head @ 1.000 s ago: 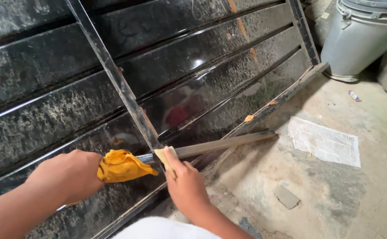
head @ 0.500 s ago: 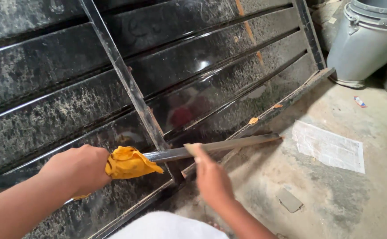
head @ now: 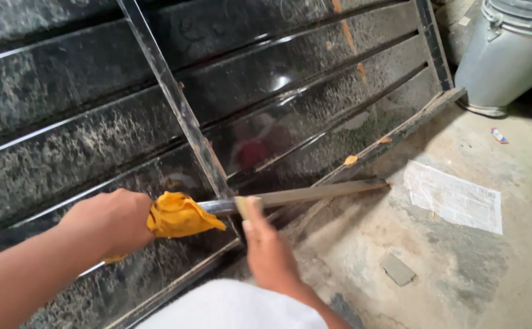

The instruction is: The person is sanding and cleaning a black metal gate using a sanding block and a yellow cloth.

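head view looks down on two hands at work against a black metal gate. the left hand [head: 111, 222] is closed around a crumpled yellow cloth [head: 178, 216], which wraps the near end of a long flat grey metal blade [head: 305, 194]. the right hand [head: 266, 244] lies with fingers extended, pressing a small tan pad, perhaps sandpaper [head: 240, 206], against the blade just beside the cloth. the blade reaches out to the right, its far tip near the lower rail of the glossy black ribbed metal gate panel [head: 315, 85], which leans or lies beside the concrete floor [head: 461, 268].

judging from this, the bare right fingers sit close to the blade's edge, so a slip along it could cut them. the cloth could slide in the grip and let the blade twist. the free tip could scrape the gate's finish.

counted: two hands, one cloth, one blade, one pad, one gate panel with two slanted frame bars showing, one sheet of clear plastic [head: 451, 196] on the floor, one small grey stone block [head: 397, 268], one grey metal bin [head: 509, 55], one green object cut off at the right edge.
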